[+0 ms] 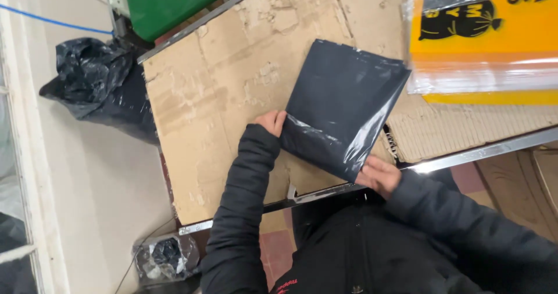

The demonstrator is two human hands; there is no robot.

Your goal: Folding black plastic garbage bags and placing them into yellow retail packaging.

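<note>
A flat, folded stack of dark plastic bags [343, 105] lies on a worn cardboard-covered table [221, 84]. My left hand [270, 122] grips the stack's near left corner, fingers curled over its edge. At the near right corner, by the table's metal edge, my right hand [379, 175] holds the stack. Both arms wear dark sleeves.
A stack of yellow printed sheets wrapped in clear film [482, 38] sits at the table's far right. A full black bin bag [96, 79] lies on the floor to the left, a green bin [168, 3] stands beyond the table, and a small bag-lined container [165, 256] is near my left elbow.
</note>
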